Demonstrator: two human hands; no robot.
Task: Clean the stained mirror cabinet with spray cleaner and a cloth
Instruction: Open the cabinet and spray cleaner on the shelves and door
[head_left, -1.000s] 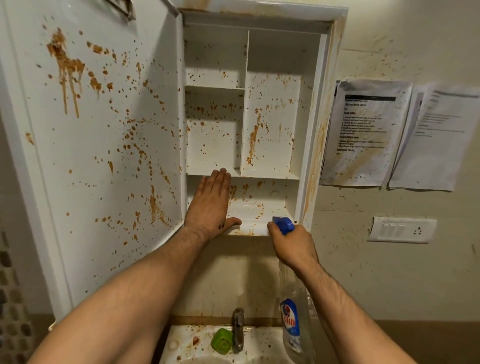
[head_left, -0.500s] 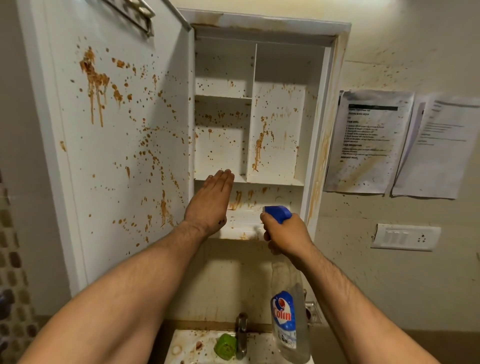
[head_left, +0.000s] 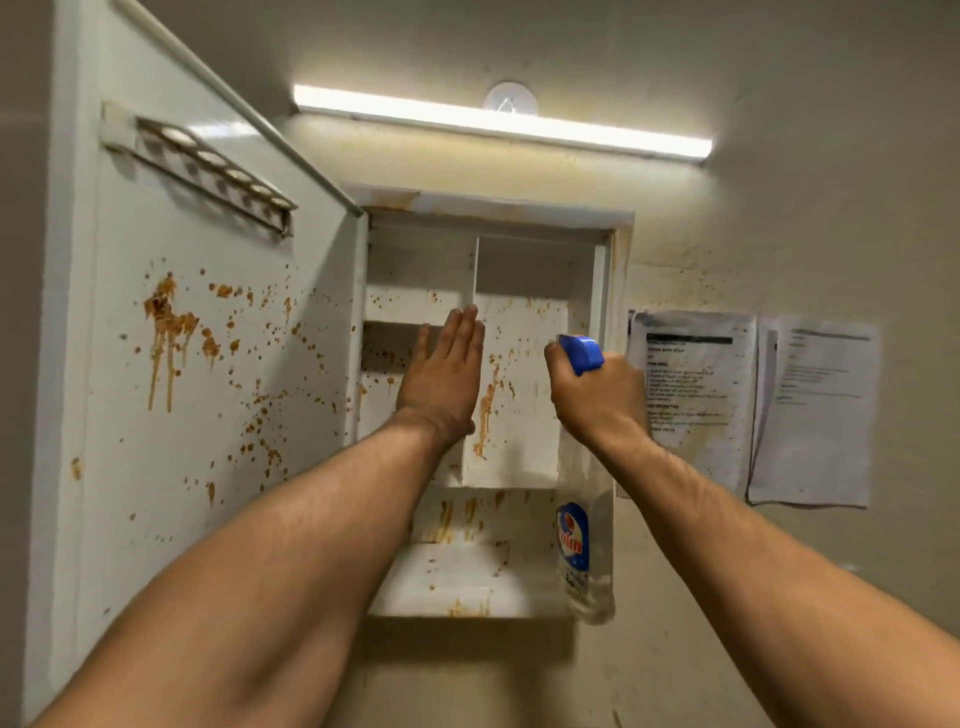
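The white wall cabinet (head_left: 602, 322) stands open, its shelves and back spattered with brown stains. Its door (head_left: 208, 364) swings out to the left, its inner face heavily stained. My left hand (head_left: 444, 376) is raised flat, fingers straight and together, in front of the cabinet's upper middle divider; whether it touches is unclear. My right hand (head_left: 597, 397) grips the neck of a clear spray bottle (head_left: 584, 551) with a blue trigger head, held before the cabinet's right compartment. No cloth is in view.
A lit tube light (head_left: 498, 122) runs along the wall above the cabinet. Two stained paper sheets (head_left: 696, 395) hang on the wall to the right. A small rack (head_left: 208, 176) is fixed near the top of the door's inner face.
Both hands rose from the bottom shelf to the upper compartments, the bottle with the right. The view tilted up: the sink is gone from view and the light has appeared.
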